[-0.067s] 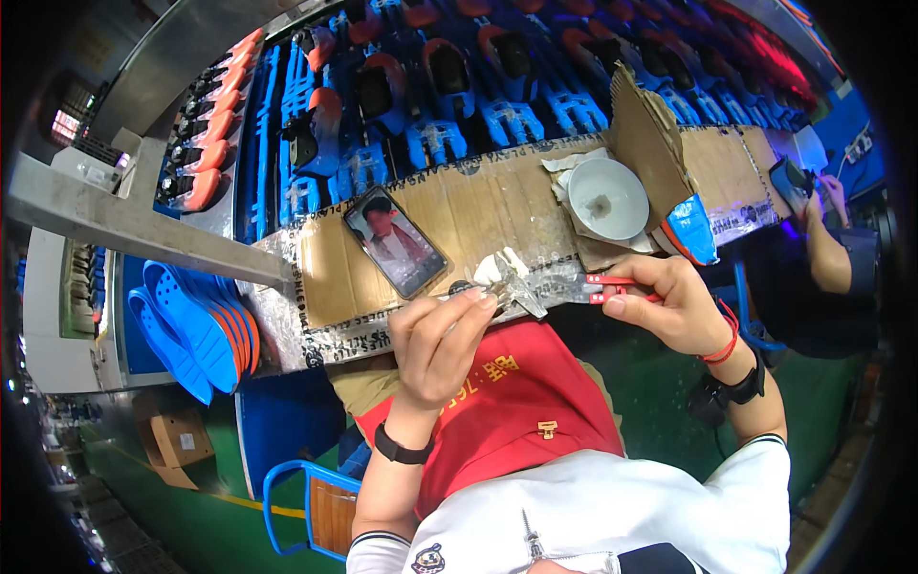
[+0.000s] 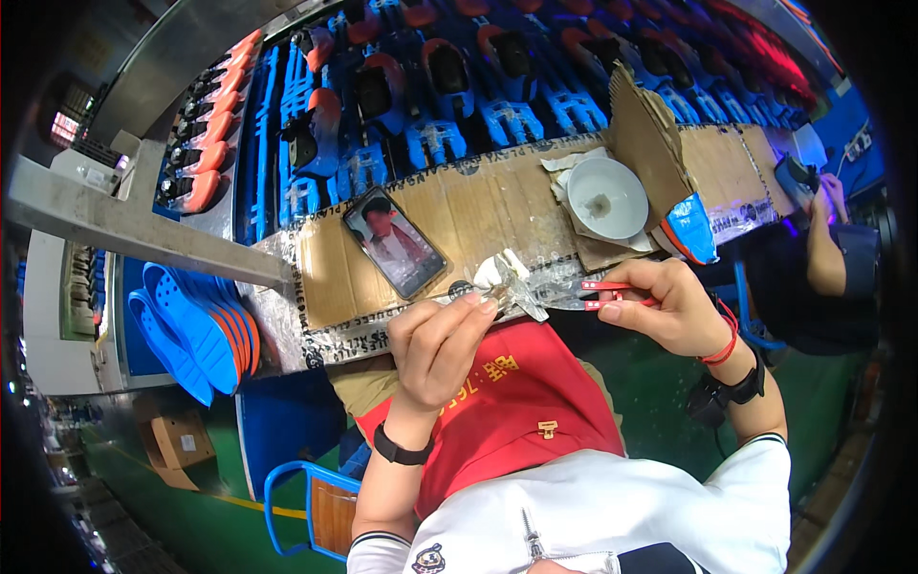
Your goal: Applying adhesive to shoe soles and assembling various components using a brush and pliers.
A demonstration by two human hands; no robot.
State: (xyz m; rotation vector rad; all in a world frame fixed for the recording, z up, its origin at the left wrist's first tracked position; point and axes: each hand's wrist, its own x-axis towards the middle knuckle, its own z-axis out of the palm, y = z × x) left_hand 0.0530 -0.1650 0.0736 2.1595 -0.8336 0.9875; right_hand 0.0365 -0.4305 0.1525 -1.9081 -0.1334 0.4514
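At the left of the frame, a stack of blue clogs [image 2: 186, 330] with orange ones behind sits by the desk [image 2: 497, 201], which is covered with cardboard. A phone [image 2: 396, 243] lies on that cardboard left of centre, its screen lit. Below it, near the middle, the left hand [image 2: 438, 349] has its fingers drawn close together at the small pale piece [image 2: 499, 270]; whether they pinch it or something shiny beside it, I cannot tell. That piece sits at the near edge of the desk, at the frame's centre, amid clear wrapping. Right of it, the right hand [image 2: 669, 304] closes on the red-handled tool [image 2: 607, 296], its metal end pointing left toward the piece. The work looks underway: tool gripped, both hands close in. How much is done or left cannot be judged; no finished result shows. Above the right hand stands a grey bowl [image 2: 609, 199].
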